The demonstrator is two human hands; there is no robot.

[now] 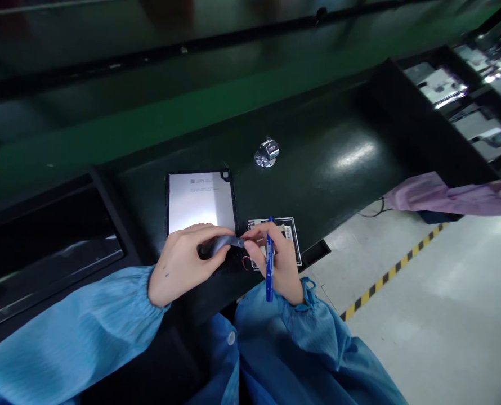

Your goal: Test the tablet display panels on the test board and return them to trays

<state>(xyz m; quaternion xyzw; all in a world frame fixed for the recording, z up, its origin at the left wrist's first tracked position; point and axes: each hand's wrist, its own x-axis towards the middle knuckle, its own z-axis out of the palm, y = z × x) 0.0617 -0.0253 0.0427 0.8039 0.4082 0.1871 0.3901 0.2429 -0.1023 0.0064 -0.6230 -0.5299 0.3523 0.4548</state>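
My left hand (191,253) is closed, pinching a flat dark bent strip (227,242) that looks like a ribbon cable. A blue marker pen (269,267) stands nearly upright in my right hand (282,259), whose thumb and forefinger are closed near the strip's free end; whether they touch it is hard to tell. Behind my left hand lies a flat panel with a white face and black border (202,197), its near edge hidden by the hand. A board with a white outline and labels (291,228) is partly covered by my right hand, with a thin red wire beside it.
A shiny metal dispenser-like object (267,152) stands on the dark green bench (318,146). To the left is a black tray (52,236). Black trays of flat parts (440,84) are at the far right, near another person's pink sleeve (444,194). Yellow-black tape (394,273) crosses the floor.
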